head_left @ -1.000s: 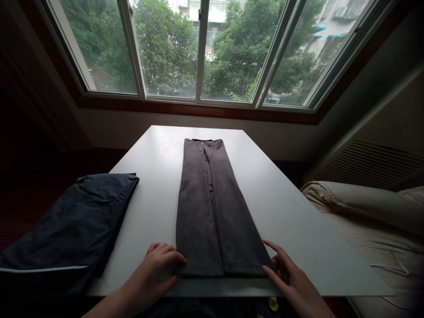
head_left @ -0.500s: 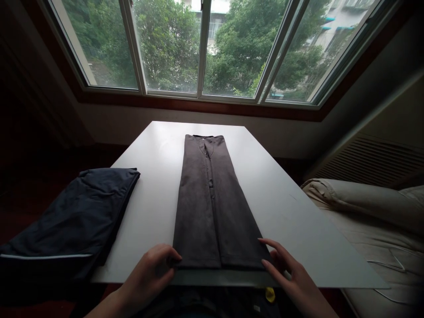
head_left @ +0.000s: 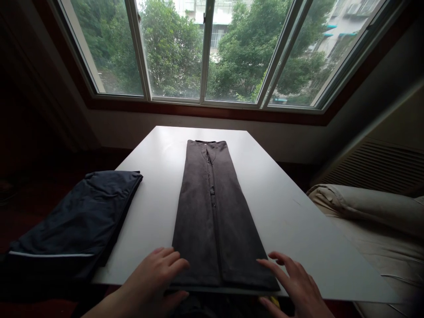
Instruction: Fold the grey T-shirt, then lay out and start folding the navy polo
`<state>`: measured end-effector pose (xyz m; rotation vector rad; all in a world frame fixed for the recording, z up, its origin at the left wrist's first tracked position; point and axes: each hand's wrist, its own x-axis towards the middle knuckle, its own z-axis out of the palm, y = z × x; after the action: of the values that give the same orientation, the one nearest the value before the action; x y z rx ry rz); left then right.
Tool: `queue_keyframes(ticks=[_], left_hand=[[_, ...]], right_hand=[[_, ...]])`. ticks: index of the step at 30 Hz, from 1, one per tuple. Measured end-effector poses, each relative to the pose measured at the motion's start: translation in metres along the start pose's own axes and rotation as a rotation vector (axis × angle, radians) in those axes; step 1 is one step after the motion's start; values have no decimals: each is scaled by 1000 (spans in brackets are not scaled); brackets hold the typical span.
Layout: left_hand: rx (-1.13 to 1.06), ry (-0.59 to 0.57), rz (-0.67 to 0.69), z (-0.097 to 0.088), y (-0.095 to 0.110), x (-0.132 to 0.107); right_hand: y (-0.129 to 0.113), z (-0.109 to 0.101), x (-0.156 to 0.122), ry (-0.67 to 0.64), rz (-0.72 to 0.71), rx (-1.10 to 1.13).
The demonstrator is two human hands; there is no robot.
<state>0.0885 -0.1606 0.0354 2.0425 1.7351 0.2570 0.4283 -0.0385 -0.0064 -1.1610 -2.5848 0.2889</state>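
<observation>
A long dark grey garment [head_left: 212,221] lies flat on the white table, with a seam or slit down its middle and its narrower end far from me. Over its near left corner is my left hand [head_left: 155,274], fingers bent and thumb apart below the table edge. My right hand [head_left: 294,278] hovers at the near right corner, fingers spread and thumb apart, holding nothing. Whether the fingertips touch the cloth I cannot tell. The garment's near hem reaches the table's front edge.
The white table [head_left: 281,212] narrows toward the window [head_left: 203,53]. At the left, a folded navy garment [head_left: 96,203] with a white stripe hangs partly over the table edge. To the right lies beige bedding [head_left: 361,207], rolled at its far side.
Both hands have loosened from the near corners of the grey garment, and the fingers have spread. The garment's near hem now sits closer to the front edge. The view has tilted slightly up.
</observation>
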Motion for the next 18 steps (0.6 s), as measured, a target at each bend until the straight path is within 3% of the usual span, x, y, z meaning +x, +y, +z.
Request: queue_keyframes(ticks=[5, 9, 18], left_hand=[[114, 43, 136, 30, 4, 18], [228, 116, 160, 52, -3, 19], [392, 250, 265, 71, -6, 18]], right_hand=[[-23, 40, 6, 76, -293, -153], [-33, 63, 2, 191, -226, -261], [-27, 58, -1, 233, -300, -280]])
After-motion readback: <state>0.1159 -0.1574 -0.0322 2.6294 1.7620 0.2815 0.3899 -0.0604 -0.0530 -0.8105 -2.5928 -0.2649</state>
